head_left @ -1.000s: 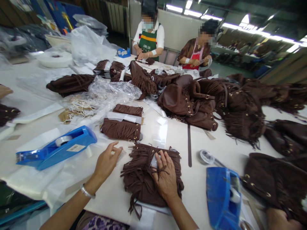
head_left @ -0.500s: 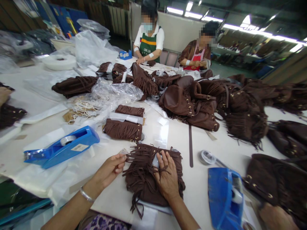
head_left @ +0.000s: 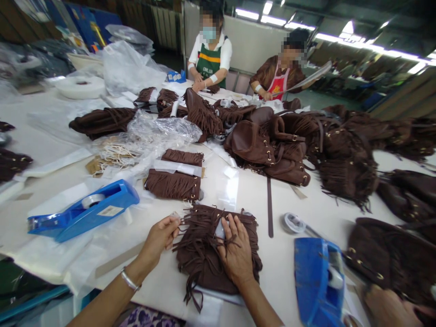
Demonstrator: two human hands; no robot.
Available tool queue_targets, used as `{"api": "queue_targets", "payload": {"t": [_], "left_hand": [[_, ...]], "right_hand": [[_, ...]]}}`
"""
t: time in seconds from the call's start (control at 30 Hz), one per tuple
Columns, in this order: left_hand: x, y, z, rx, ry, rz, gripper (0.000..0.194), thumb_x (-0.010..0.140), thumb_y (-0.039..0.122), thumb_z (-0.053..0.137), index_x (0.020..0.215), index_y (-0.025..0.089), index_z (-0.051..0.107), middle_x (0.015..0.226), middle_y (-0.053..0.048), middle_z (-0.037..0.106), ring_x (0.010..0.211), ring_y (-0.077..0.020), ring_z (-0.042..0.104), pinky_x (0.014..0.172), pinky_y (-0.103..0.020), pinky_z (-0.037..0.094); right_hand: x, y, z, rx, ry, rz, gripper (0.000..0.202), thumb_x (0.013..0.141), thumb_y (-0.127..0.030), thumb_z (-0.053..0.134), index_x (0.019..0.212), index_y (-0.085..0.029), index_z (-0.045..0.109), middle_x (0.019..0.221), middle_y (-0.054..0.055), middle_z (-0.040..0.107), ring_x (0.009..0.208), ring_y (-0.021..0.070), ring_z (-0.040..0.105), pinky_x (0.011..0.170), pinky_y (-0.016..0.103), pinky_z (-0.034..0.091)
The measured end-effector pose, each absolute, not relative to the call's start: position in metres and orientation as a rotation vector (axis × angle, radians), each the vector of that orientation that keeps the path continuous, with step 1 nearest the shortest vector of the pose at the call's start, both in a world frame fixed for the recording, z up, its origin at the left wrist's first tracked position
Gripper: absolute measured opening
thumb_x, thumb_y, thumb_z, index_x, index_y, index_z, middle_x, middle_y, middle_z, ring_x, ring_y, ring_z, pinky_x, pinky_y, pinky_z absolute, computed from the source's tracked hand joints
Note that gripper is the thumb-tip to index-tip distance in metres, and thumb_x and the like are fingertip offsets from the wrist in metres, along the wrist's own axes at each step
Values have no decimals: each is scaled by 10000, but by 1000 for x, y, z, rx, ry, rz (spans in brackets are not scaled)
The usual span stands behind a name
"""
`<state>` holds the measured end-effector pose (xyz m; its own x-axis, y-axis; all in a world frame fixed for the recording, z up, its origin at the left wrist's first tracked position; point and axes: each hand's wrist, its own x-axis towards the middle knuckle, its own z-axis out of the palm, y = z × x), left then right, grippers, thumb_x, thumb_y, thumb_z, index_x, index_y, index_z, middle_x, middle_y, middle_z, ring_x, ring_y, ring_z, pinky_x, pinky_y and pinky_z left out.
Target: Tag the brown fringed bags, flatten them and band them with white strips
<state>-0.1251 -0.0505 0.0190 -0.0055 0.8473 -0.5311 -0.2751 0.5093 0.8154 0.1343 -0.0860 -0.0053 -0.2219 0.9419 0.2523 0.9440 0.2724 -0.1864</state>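
Note:
A dark brown fringed bag [head_left: 204,268] lies flat in front of me, with its strands spread over the front. My right hand [head_left: 235,250] rests flat on it, fingers stretched out over the fringe and beside a pale strip. At the bag's upper left edge, my left hand [head_left: 163,234] is closed in a pinch. A small clear piece [head_left: 175,215] shows at its fingertips, close to the fringe ends; its kind is unclear. Just behind lies another fringed bag [head_left: 175,184] with a white paper band [head_left: 179,168] around it.
Blue tape dispensers stand to the left [head_left: 85,209] and right [head_left: 318,281]. Clear plastic [head_left: 163,129] and white-stringed tags [head_left: 117,154] lie beyond. A brown bag pile [head_left: 272,141] fills the back right. Another person's hand [head_left: 388,304] is at the lower right. Two people work across the table.
My left hand has shifted slightly, still pinched beside the fringe; my right hand stays on the bag. Across the table, the person in the red apron now holds up a clear sheet.

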Motion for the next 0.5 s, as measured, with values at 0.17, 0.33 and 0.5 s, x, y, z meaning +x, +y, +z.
{"api": "queue_targets", "payload": {"t": [0.17, 0.33, 0.5], "left_hand": [[-132, -46, 19, 653, 1368, 970, 343, 670, 436, 811, 754, 168, 615, 442, 59, 517, 369, -64, 377, 389, -166, 227], [-122, -46, 32, 570, 1316, 1082, 273, 644, 344, 790, 718, 162, 600, 626, 9, 623, 470, -51, 423, 445, -167, 300], [-112, -42, 34, 431, 1269, 1161, 262, 605, 313, 762, 713, 173, 569, 624, 23, 543, 517, -70, 489, 476, -187, 377]], "right_hand": [[134, -85, -7, -1735, -2226, -20, 633, 926, -261, 516, 1532, -208, 340, 1621, 78, 285, 1506, 308, 196, 1195, 531, 273], [136, -88, -9, -1701, -2238, -37, 632, 936, -287, 502, 1539, -221, 321, 1615, 70, 297, 1497, 312, 224, 1174, 527, 306], [146, -80, -30, -1533, -2204, -128, 682, 932, -349, 467, 1569, -241, 250, 1596, 81, 332, 1462, 347, 298, 1119, 549, 355]]}}
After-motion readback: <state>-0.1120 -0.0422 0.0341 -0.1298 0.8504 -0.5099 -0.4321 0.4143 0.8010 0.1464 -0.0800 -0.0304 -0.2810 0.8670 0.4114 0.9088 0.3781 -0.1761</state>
